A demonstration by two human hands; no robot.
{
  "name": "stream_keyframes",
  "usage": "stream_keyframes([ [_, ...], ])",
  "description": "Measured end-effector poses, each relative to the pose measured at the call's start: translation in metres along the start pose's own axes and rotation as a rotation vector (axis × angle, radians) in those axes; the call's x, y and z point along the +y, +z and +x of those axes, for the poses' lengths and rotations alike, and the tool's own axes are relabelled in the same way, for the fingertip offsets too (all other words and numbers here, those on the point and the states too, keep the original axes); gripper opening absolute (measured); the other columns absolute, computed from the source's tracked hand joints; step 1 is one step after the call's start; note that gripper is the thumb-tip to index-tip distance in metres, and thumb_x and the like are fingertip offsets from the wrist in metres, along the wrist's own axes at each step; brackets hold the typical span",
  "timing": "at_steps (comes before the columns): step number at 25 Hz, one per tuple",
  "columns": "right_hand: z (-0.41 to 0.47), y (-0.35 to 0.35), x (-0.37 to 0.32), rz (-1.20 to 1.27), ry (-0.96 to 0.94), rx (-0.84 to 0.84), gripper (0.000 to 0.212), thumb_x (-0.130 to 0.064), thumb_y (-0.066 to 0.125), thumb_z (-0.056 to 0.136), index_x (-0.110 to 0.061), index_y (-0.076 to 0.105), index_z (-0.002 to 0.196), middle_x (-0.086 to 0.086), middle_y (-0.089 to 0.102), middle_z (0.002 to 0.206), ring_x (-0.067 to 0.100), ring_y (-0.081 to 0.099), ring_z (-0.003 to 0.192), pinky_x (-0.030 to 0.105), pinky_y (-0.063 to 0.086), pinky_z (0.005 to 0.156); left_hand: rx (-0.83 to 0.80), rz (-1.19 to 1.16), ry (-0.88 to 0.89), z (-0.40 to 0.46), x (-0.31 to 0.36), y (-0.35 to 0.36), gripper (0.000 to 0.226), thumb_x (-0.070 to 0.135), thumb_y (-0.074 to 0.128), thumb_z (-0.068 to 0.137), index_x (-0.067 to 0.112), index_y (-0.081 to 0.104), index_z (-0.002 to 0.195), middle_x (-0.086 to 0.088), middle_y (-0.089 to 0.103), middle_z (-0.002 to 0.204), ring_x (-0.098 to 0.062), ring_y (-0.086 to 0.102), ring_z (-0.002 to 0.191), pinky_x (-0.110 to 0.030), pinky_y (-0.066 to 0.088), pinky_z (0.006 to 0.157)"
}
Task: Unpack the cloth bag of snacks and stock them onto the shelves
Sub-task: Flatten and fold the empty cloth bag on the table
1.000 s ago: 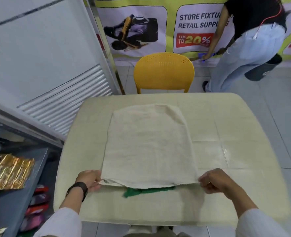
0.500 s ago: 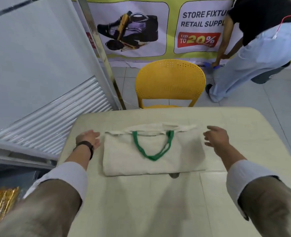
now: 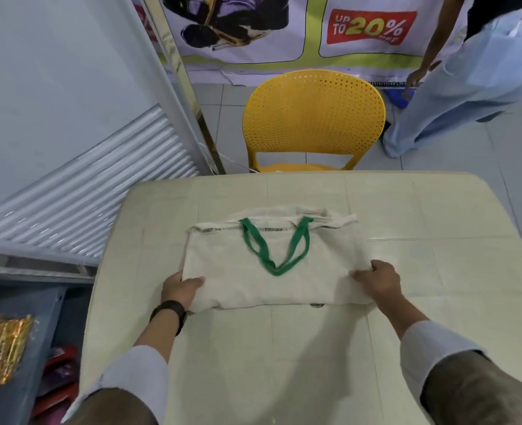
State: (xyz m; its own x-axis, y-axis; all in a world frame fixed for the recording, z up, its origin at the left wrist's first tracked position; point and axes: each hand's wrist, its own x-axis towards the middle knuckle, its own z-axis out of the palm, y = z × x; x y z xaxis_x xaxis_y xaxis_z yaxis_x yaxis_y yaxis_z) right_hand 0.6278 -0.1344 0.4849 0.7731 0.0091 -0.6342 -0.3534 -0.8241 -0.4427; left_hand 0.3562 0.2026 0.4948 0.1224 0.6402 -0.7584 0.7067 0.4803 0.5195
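Seemingly we are pinching the folded cloth bag with left hand and right hand; uneven pulling is risking it unfolding across the surface.

Cloth bag off-white, plain weave, dark stitch line along top hem; handles bright green. Surface pale cream with faint grid of square lines. Chair yellow-orange, back dotted with small perforations. Snack packet shiny gold foil; packets below it red and purple. Shelf blue-grey. Banner white panels, lime-green borders, red tag with white and yellow lettering. Wristwatch black. Sleeves light blue-white. Floor pale grey tiles.
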Motion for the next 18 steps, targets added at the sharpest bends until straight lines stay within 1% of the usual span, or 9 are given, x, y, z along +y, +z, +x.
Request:
stream_keyframes([
  [3, -0.023, 0.008, 0.025, 0.067, 0.046, -0.159, 0.018, -0.018, 0.09, 0.067, -0.01, 0.075, 0.075, 0.012, 0.076, 0.082, 0.034, 0.071, 0.082, 0.037, 0.054, 0.07, 0.123, -0.06, -0.103, -0.019, -0.004, -0.029, 0.024, 0.003, 0.077, 0.077, 0.004, 0.073, 0.1, -0.016, 0.072, 0.102, -0.03, 0.065, 0.082, -0.035, 0.053, 0.079],
  [5, -0.042, 0.014, 0.04, 0.113, 0.041, -0.237, 0.016, -0.015, 0.09, 0.066, -0.011, 0.077, 0.074, 0.011, 0.078, 0.08, 0.03, 0.071, 0.076, 0.033, 0.053, 0.063, 0.2, -0.053, -0.052, -0.041, 0.0, -0.037, 0.015, 0.002, 0.073, 0.078, 0.007, 0.072, 0.091, -0.017, 0.073, 0.101, -0.03, 0.064, 0.077, -0.034, 0.052, 0.074],
  [8, -0.062, 0.02, 0.055, 0.202, 0.028, -0.249, 0.016, -0.016, 0.086, 0.074, -0.012, 0.071, 0.069, 0.005, 0.072, 0.072, 0.024, 0.063, 0.068, 0.028, 0.04, 0.057, 0.257, 0.115, 0.227, -0.091, 0.018, -0.002, 0.012, 0.009, 0.067, 0.08, 0.013, 0.071, 0.09, -0.006, 0.073, 0.089, -0.034, 0.068, 0.086, -0.033, 0.05, 0.07],
  [11, -0.064, 0.019, 0.06, 0.299, 0.02, -0.171, 0.024, -0.024, 0.08, 0.08, -0.015, 0.064, 0.065, 0.0, 0.063, 0.065, 0.025, 0.056, 0.067, 0.032, 0.039, 0.061, 0.227, 0.3, 0.504, -0.146, 0.031, 0.078, 0.026, 0.013, 0.068, 0.08, 0.022, 0.074, 0.103, -0.002, 0.075, 0.101, -0.029, 0.069, 0.095, -0.03, 0.05, 0.078],
  [13, -0.064, 0.015, 0.06, 0.392, 0.029, -0.149, 0.032, -0.037, 0.073, 0.089, -0.016, 0.065, 0.066, -0.001, 0.061, 0.063, 0.024, 0.054, 0.065, 0.034, 0.041, 0.062, 0.125, 0.44, 0.608, -0.178, 0.027, 0.138, 0.031, 0.016, 0.065, 0.082, 0.028, 0.074, 0.109, -0.001, 0.072, 0.11, -0.027, 0.069, 0.099, -0.032, 0.052, 0.082],
  [15, -0.067, 0.01, 0.059, 0.456, 0.081, -0.181, 0.044, -0.052, 0.057, 0.098, -0.016, 0.07, 0.076, 0.003, 0.068, 0.07, 0.025, 0.059, 0.067, 0.035, 0.045, 0.062, -0.15, 0.614, 0.673, -0.202, 0.012, 0.187, 0.037, 0.026, 0.062, 0.087, 0.031, 0.067, 0.123, 0.0, 0.065, 0.123, -0.025, 0.065, 0.109, -0.031, 0.051, 0.091],
  [16, -0.067, 0.007, 0.06, 0.473, 0.113, -0.209, 0.051, -0.058, 0.048, 0.1, -0.016, 0.074, 0.086, 0.005, 0.072, 0.079, 0.027, 0.062, 0.072, 0.035, 0.048, 0.064, -0.318, 0.684, 0.697, -0.207, 0.002, 0.201, 0.043, 0.036, 0.061, 0.088, 0.031, 0.062, 0.131, 0.001, 0.061, 0.129, -0.023, 0.062, 0.115, -0.031, 0.049, 0.097],
  [17, -0.066, 0.005, 0.061, 0.494, 0.136, -0.234, 0.057, -0.064, 0.044, 0.099, -0.016, 0.075, 0.095, 0.007, 0.074, 0.086, 0.028, 0.065, 0.077, 0.034, 0.05, 0.067, -0.415, 0.733, 0.711, -0.206, -0.006, 0.205, 0.05, 0.045, 0.061, 0.088, 0.03, 0.059, 0.135, 0.002, 0.06, 0.133, -0.021, 0.059, 0.12, -0.032, 0.047, 0.101],
  [18, -0.063, 0.004, 0.064, 0.514, 0.146, -0.253, 0.065, -0.07, 0.046, 0.094, -0.012, 0.075, 0.101, 0.008, 0.074, 0.09, 0.028, 0.066, 0.08, 0.035, 0.051, 0.07, -0.405, 0.724, 0.718, -0.199, -0.012, 0.201, 0.052, 0.048, 0.061, 0.088, 0.028, 0.06, 0.136, 0.002, 0.06, 0.134, -0.02, 0.058, 0.121, -0.033, 0.046, 0.102],
])
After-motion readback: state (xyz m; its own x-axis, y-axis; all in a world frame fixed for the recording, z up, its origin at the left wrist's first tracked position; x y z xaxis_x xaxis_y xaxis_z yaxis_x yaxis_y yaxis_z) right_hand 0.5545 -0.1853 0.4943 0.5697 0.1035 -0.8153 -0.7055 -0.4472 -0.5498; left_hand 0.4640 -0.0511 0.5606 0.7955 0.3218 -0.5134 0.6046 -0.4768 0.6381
